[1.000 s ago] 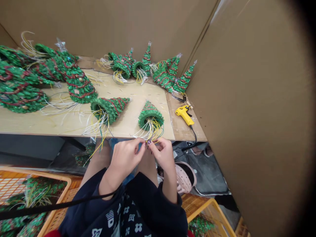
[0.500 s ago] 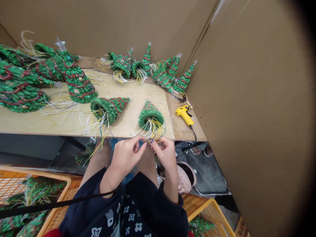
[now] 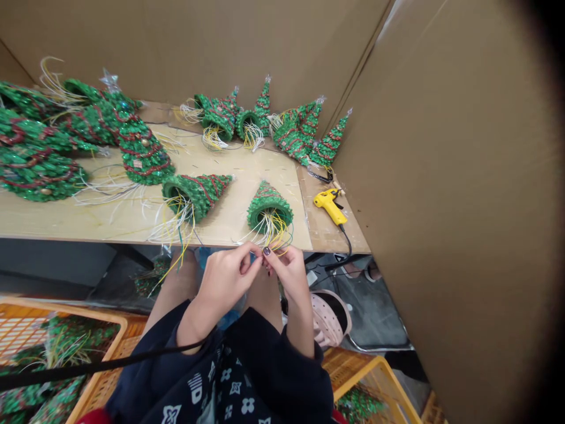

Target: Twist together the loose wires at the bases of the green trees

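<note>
A small green Christmas tree (image 3: 269, 203) lies on its side near the table's front edge, its hollow base facing me. White and yellow wires (image 3: 274, 227) spill out of that base toward my fingers. My left hand (image 3: 227, 277) is closed in a pinch on wire ends just off the table edge. Opposite it, my right hand (image 3: 289, 274) pinches wires as well, and the fingertips of both hands meet. Which strands each hand holds is too small to make out. Left of them, another Christmas tree (image 3: 198, 194) lies tipped over with its wires hanging past the edge.
A yellow glue gun (image 3: 330, 206) lies at the table's right end, its cord running down. Several decorated trees (image 3: 143, 147) stand or lie at the left and back. Cardboard walls (image 3: 441, 176) enclose the table. Orange crates (image 3: 123, 327) holding trees flank my legs; a pink bag (image 3: 329, 318) is below.
My right hand has shifted slightly left, its thumb now closer to the left fingertips. The wires between the hands have moved a little; the trees stay put.
</note>
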Demonstrator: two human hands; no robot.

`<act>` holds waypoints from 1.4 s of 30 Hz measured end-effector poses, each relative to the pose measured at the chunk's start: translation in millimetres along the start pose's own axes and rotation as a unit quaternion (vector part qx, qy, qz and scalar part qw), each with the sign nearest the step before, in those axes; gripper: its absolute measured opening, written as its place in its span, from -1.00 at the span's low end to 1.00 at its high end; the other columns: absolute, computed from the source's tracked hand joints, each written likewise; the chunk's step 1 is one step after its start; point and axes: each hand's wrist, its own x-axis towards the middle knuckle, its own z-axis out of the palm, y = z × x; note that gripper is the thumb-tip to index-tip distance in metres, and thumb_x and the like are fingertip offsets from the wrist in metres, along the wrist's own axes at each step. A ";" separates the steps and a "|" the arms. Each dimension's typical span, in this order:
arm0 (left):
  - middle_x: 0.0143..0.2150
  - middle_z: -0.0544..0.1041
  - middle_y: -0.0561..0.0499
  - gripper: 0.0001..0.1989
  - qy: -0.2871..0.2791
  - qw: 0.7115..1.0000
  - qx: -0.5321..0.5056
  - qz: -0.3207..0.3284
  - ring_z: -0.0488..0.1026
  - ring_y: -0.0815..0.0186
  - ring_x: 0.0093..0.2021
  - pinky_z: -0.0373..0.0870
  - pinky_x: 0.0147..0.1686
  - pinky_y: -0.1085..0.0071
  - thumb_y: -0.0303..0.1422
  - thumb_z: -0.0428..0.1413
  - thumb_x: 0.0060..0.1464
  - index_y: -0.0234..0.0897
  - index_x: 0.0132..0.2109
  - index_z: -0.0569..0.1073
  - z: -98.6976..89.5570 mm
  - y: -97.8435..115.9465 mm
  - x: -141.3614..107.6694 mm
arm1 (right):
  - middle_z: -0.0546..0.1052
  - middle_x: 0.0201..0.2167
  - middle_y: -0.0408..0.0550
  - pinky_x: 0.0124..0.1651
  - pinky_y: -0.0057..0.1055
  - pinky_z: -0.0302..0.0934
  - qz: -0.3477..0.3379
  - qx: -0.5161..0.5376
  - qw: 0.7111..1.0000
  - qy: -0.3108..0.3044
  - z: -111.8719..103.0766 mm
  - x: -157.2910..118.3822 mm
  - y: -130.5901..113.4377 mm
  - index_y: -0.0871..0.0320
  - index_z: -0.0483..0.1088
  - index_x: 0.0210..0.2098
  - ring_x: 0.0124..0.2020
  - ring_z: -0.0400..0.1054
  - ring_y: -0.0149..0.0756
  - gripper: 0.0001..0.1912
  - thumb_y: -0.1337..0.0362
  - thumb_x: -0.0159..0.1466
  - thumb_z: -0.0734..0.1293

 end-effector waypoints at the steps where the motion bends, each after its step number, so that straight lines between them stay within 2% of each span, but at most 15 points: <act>1: -0.65 0.16 0.21 -0.90 -0.005 1.000 -0.026 -0.009 0.16 0.48 -0.64 0.05 -0.53 0.54 -0.36 0.05 0.10 -0.25 -0.35 0.43 -1.4 1.3 0.3 | 0.43 -0.56 -0.16 -0.54 -0.53 0.09 0.005 0.010 1.000 0.001 0.3 0.3 -0.4 0.21 0.44 -0.41 -0.59 0.19 -0.50 -0.73 0.11 0.07 0.42; 4: -0.65 0.15 0.22 -0.90 -0.013 0.994 -0.104 -0.039 0.15 0.48 -0.64 0.07 -0.54 0.55 -0.37 0.04 0.09 -0.26 -0.36 0.41 -7.6 3.3 1.1 | 0.38 -0.61 -0.20 -0.58 -0.55 0.00 0.029 0.052 0.998 0.004 0.6 1.1 -0.4 0.21 0.47 -0.35 -0.63 0.12 -0.54 -0.72 0.10 0.08 0.42; 7: -0.62 0.21 0.20 -0.92 0.012 0.993 -0.105 -0.058 0.16 0.47 -0.62 0.09 -0.54 0.53 -0.38 0.05 0.09 -0.26 -0.34 0.40 -14.1 0.8 2.2 | 0.32 -0.64 -0.24 -0.60 -0.56 -0.08 0.060 0.103 0.993 0.007 1.2 1.3 0.1 0.21 0.47 -0.35 -0.65 0.07 -0.57 -0.73 0.13 0.05 0.43; 10: -0.51 0.32 0.15 -0.94 0.066 0.996 -0.045 -0.028 0.23 0.45 -0.52 0.13 -0.46 0.51 -0.41 0.05 0.10 -0.27 -0.34 0.39 -17.0 -5.6 4.1 | 0.32 -0.64 -0.27 -0.60 -0.59 -0.10 0.089 0.147 0.985 0.024 2.6 0.4 -1.0 0.20 0.43 -0.39 -0.65 0.05 -0.59 -0.74 0.19 -0.01 0.47; 13: -0.38 0.39 0.07 -0.91 0.088 0.996 -0.030 0.011 0.33 0.39 -0.35 0.19 -0.37 0.50 -0.43 0.02 0.14 -0.28 -0.34 0.37 -16.1 -12.1 6.1 | 0.35 -0.62 -0.27 -0.61 -0.61 -0.09 0.103 0.175 0.978 0.046 4.1 -0.7 -3.4 0.19 0.37 -0.42 -0.65 0.05 -0.61 -0.72 0.20 -0.04 0.48; 17: -0.36 0.41 0.07 -0.92 0.076 0.996 -0.047 0.027 0.35 0.38 -0.35 0.23 -0.35 0.48 -0.42 0.00 0.17 -0.28 -0.29 0.36 -14.5 -14.5 7.1 | 0.37 -0.61 -0.27 -0.59 -0.61 -0.04 0.108 0.180 0.975 0.070 5.1 -1.7 -4.8 0.18 0.31 -0.47 -0.65 0.07 -0.61 -0.67 0.17 -0.07 0.49; 20: -0.33 0.43 0.06 -0.92 0.048 0.997 -0.024 0.057 0.34 0.36 -0.32 0.24 -0.29 0.43 -0.45 -0.01 0.19 -0.28 -0.25 0.38 -17.0 -11.7 6.4 | 0.38 -0.59 -0.27 -0.58 -0.60 0.00 0.103 0.172 0.976 0.082 5.3 -2.3 -3.2 0.17 0.30 -0.46 -0.65 0.08 -0.60 -0.65 0.15 -0.08 0.50; 24: -0.26 0.46 0.02 -0.82 -0.016 0.991 0.026 0.128 0.32 0.27 -0.20 0.25 -0.20 0.35 -0.47 -0.04 0.21 -0.25 -0.20 0.46 -20.7 -10.4 4.9 | 0.41 -0.55 -0.24 -0.57 -0.58 0.01 0.088 0.152 0.983 0.054 5.1 -1.8 -1.4 0.17 0.35 -0.39 -0.63 0.14 -0.58 -0.68 0.17 -0.04 0.49; 26: -0.25 0.45 0.02 -0.77 -0.025 0.988 0.042 0.146 0.30 0.25 -0.19 0.25 -0.20 0.33 -0.49 -0.04 0.20 -0.20 -0.20 0.50 -20.9 -11.3 4.3 | 0.39 -0.57 -0.24 -0.56 -0.57 0.02 0.080 0.141 0.986 0.036 4.8 -1.2 -1.8 0.18 0.38 -0.37 -0.62 0.16 -0.56 -0.71 0.19 -0.01 0.48; 29: -0.24 0.46 0.01 -0.76 -0.022 0.986 0.065 0.152 0.30 0.24 -0.19 0.27 -0.21 0.32 -0.50 -0.03 0.18 -0.17 -0.19 0.52 -20.0 -10.6 3.7 | 0.42 -0.51 -0.21 -0.58 -0.56 0.02 0.067 0.137 0.988 0.019 3.8 -1.1 -3.6 0.17 0.42 -0.33 -0.62 0.17 -0.56 -0.74 0.21 0.02 0.46; 32: -0.28 0.48 0.00 -0.81 -0.002 0.988 0.081 0.133 0.31 0.22 -0.21 0.29 -0.20 0.30 -0.48 0.00 0.16 -0.24 -0.18 0.50 -18.0 -6.8 3.2 | 0.45 -0.43 -0.17 -0.58 -0.56 0.02 0.065 0.130 0.989 0.004 2.7 -2.3 -5.3 0.16 0.46 -0.26 -0.61 0.17 -0.57 -0.74 0.22 0.05 0.45; 36: -0.29 0.50 -0.01 -0.83 0.025 0.984 0.106 0.141 0.31 0.21 -0.23 0.30 -0.24 0.30 -0.44 0.03 0.16 -0.27 -0.14 0.48 -11.9 -5.4 3.2 | 0.45 -0.44 -0.16 -0.57 -0.57 0.03 0.071 0.126 0.989 -0.010 2.1 -4.1 -5.8 0.14 0.49 -0.21 -0.59 0.18 -0.56 -0.73 0.23 0.07 0.44; 42: -0.33 0.50 0.00 -0.85 0.053 0.984 0.085 0.145 0.31 0.26 -0.27 0.28 -0.27 0.34 -0.39 0.03 0.19 -0.27 -0.29 0.48 -7.5 -9.2 3.9 | 0.48 -0.36 -0.12 -0.57 -0.56 0.05 0.074 0.110 0.991 0.001 2.7 -3.8 -7.3 0.15 0.48 -0.21 -0.59 0.15 -0.56 -0.68 0.19 0.05 0.45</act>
